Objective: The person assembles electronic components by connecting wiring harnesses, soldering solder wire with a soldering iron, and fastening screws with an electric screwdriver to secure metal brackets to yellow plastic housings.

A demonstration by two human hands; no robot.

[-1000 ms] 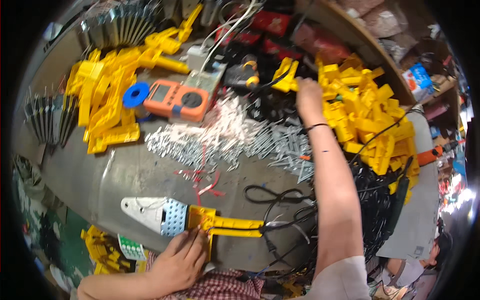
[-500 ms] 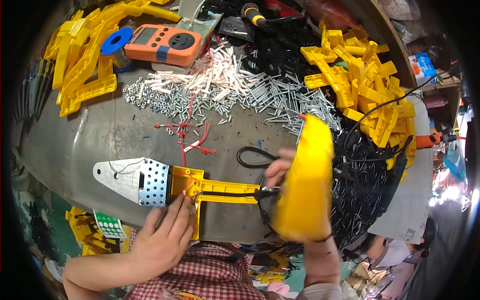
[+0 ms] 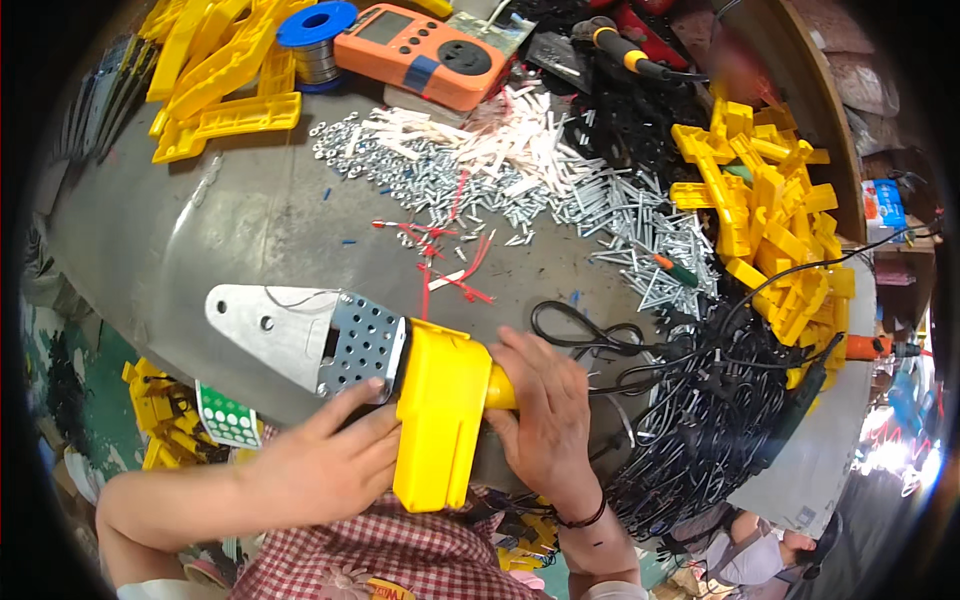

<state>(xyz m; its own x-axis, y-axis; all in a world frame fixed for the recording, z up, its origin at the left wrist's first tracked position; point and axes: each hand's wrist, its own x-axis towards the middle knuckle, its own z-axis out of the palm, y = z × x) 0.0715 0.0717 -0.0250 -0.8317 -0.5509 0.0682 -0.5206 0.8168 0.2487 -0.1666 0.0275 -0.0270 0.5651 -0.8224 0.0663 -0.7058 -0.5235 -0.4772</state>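
A yellow housing (image 3: pixel 440 425) is seen at the lower centre of the frame, with a perforated metal sleeve (image 3: pixel 365 342) and a pale tapered plate (image 3: pixel 265 345) to its left. Its handle (image 3: pixel 500 390) is wrapped by the right hand (image 3: pixel 545 410), fingers curled over it. The left hand (image 3: pixel 340 450) is laid along the housing's left edge, fingers extended, slightly spread; whether anything is pinched cannot be told. Screws (image 3: pixel 660 235) are heaped at upper centre, below an orange meter (image 3: pixel 480 85).

Orange multimeter (image 3: pixel 422 56) – blue-rimmed wire spool (image 3: pixel 318 58) beside it.
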